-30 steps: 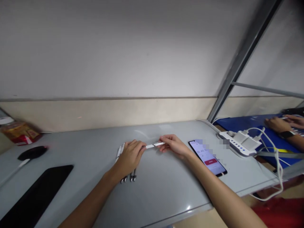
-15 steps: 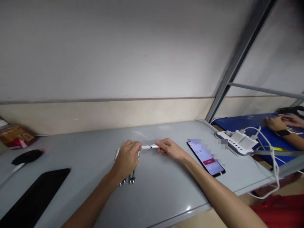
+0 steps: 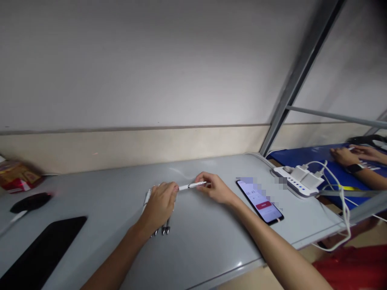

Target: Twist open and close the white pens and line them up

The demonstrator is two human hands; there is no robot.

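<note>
Our L hand (image 3: 159, 204) is curled, fingertips pinched on the near-left end of a thin white pen (image 3: 192, 185), palm resting over a small bunch of other pens (image 3: 163, 228) lying on the grey table (image 3: 205, 241); only their metal tips poke out at the near side of the wrist. Our R hand (image 3: 215, 188) pinches the far-right end of the same pen btw thumb and index. The pen sits just above the table mid-scene, roughly level, spanning the gap btw both hands. Looks like we're pulling or pushing two pen parts along its axis, so to do it well: keep both pinches in line w/ the barrel, pull/push straight, no bending, and keep the L palm light so the bunch under it doesn't roll. Right of the R hand, near but apart, a lit phone (image 3: 260, 201) lies flat; farther right a white power strip (image 3: 298, 180) w/ chargers and cables. Far left: black mouse (image 3: 29, 201), red snack pack (image 3: 18, 177), and a dark flat slab (image 3: 42, 253) at near left. Another person's hands (image 3: 356, 155) work on the blue surface far right.
</note>
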